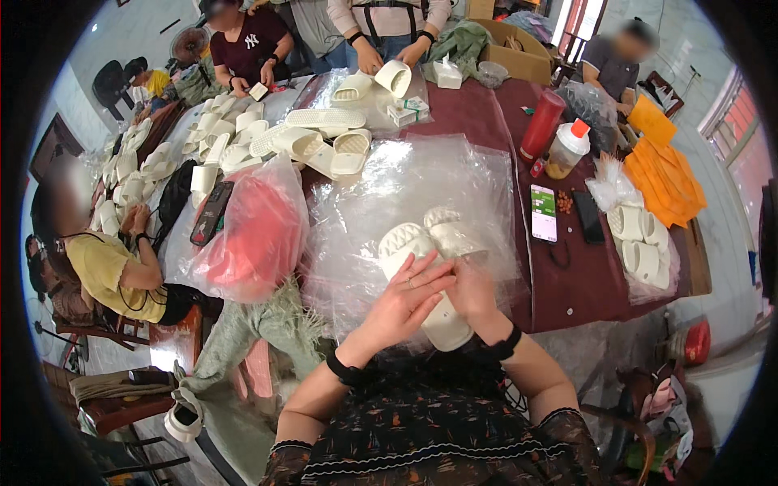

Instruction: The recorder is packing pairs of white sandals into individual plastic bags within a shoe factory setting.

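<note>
Crowding both hands (438,296): plastic bags (389,186), cream slippers (324,134).

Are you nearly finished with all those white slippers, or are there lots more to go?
Some look done: a bagged pair of slippers lies at the table's right edge. In hand: the left hand and right hand hold a pair of white slippers together over a stack of clear plastic bags. Lots left: loose slippers are heaped farther along the table.
</note>
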`<state>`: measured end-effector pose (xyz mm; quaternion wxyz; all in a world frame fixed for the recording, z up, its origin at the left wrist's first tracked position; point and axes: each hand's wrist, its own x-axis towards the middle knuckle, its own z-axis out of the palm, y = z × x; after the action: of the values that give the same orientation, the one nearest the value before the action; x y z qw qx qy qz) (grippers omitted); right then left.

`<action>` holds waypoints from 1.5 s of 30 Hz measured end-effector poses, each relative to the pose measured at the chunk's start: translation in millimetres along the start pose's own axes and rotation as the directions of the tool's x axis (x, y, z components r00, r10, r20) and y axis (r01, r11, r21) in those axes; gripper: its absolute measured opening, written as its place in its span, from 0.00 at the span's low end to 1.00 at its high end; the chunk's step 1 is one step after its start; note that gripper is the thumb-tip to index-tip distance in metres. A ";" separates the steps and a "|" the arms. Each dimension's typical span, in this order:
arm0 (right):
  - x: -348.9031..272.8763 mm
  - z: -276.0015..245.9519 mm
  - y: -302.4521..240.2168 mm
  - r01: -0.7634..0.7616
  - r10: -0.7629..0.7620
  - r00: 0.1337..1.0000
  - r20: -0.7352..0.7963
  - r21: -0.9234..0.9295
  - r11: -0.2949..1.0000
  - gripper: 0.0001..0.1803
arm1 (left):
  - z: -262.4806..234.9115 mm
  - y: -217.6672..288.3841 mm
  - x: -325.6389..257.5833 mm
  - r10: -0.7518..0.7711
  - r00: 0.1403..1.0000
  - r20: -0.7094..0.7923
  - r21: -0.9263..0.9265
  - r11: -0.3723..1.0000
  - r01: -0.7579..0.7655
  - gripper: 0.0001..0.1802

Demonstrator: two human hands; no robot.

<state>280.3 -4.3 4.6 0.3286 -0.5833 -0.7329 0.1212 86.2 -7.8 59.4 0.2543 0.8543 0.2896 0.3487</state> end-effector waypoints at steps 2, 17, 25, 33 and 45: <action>10.6 17.1 4.1 0.100 -0.089 0.993 -0.074 0.164 0.981 0.13 | -1.8 3.6 4.5 -0.003 0.999 0.034 -0.083 0.996 0.006 0.18; 68.7 52.2 -33.4 0.101 -0.095 0.989 -0.115 0.045 0.994 0.35 | -35.7 -13.6 -30.0 -0.035 0.999 -0.028 -0.057 0.998 0.033 0.20; -57.2 -57.7 -21.9 0.222 -0.261 0.959 0.112 0.282 0.934 0.08 | -54.5 -27.2 -86.7 -0.266 0.939 -0.219 0.134 0.945 0.299 0.25; -47.3 -103.4 40.1 -0.090 0.082 0.946 -0.315 -0.012 0.996 0.19 | -32.3 -25.0 -92.4 -0.209 0.955 -0.208 0.320 0.909 0.269 0.29; -25.7 -87.6 41.3 0.205 -0.208 0.978 -0.031 -0.075 0.976 0.08 | -37.9 -21.7 -96.2 -0.231 0.945 -0.233 0.316 0.901 0.298 0.21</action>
<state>369.5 -34.3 38.8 0.3324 -0.5176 -0.7869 0.0491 -5.5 -48.4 26.3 0.1161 0.8010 0.4830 0.3341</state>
